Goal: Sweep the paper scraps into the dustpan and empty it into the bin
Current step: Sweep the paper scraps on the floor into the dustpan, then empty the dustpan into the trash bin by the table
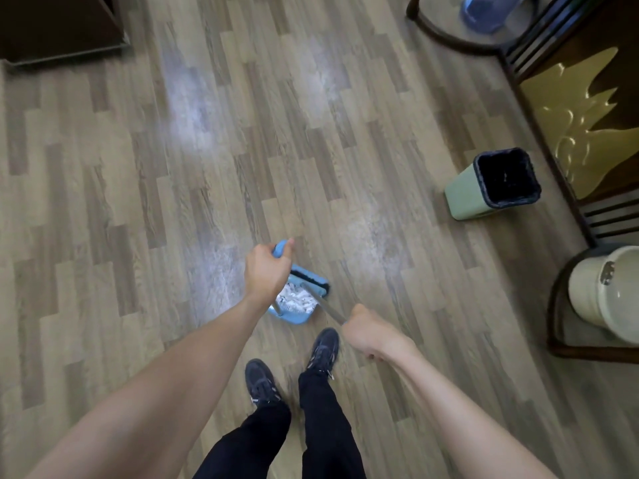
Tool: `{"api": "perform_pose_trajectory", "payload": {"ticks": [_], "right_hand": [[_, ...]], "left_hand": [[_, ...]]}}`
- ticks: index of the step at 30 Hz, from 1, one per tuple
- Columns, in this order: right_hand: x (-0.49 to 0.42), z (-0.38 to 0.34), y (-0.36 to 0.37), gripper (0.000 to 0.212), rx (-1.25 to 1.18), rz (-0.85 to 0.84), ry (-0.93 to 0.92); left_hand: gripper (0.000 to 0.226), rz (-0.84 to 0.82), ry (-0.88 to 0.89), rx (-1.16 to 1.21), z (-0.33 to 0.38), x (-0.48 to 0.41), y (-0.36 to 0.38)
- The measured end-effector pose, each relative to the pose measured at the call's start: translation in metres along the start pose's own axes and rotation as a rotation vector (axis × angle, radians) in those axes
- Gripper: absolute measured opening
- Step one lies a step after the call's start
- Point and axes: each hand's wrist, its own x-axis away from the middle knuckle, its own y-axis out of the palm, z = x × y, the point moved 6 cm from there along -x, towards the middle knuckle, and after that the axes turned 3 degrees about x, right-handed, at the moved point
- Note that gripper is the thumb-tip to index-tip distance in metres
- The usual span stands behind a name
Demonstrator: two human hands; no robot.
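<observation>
A blue dustpan (297, 318) sits low over the wooden floor just ahead of my feet, with white paper scraps (300, 301) piled inside it. My left hand (266, 267) is closed around the blue grip at the top of the dustpan's handle. A blue broom head (313, 280) with dark bristles rests against the far side of the pan. My right hand (366, 328) is wrapped around the broom's metal shaft (330, 311). A green bin (498, 184) with a black liner stands on the floor to the right, well apart from the pan.
Dark wooden furniture (594, 108) runs along the right side behind the bin. A cream pot on a dark stand (601, 288) is at the right edge. A dark cabinet (58, 25) fills the top left corner. My shoes (294, 361) are right behind the dustpan.
</observation>
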Motion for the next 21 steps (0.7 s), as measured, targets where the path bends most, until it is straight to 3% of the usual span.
{"api": "perform_pose_trajectory", "payload": {"ticks": [4, 7, 10, 12, 17, 21], "right_hand": [[0.020, -0.005, -0.033, 0.006, -0.048, 0.009, 0.006], [0.029, -0.001, -0.066, 0.015, -0.131, 0.041, 0.051], [0.050, 0.000, -0.115, 0.022, -0.172, 0.049, 0.034], [0.075, 0.003, -0.150, 0.023, -0.208, 0.056, 0.002], [0.139, 0.015, -0.235, 0.028, -0.281, 0.106, -0.025], [0.186, 0.025, -0.294, 0.027, -0.323, 0.086, -0.046]], "left_hand": [[0.058, -0.037, -0.002, 0.024, 0.025, -0.004, -0.004], [0.073, -0.067, 0.044, 0.033, 0.065, -0.013, -0.009], [0.074, -0.083, 0.132, 0.006, 0.121, -0.023, -0.018], [0.067, -0.123, 0.192, -0.004, 0.170, -0.017, -0.026], [0.019, -0.250, 0.342, -0.087, 0.308, 0.017, -0.045], [0.026, -0.381, 0.436, -0.063, 0.395, 0.040, -0.041]]}}
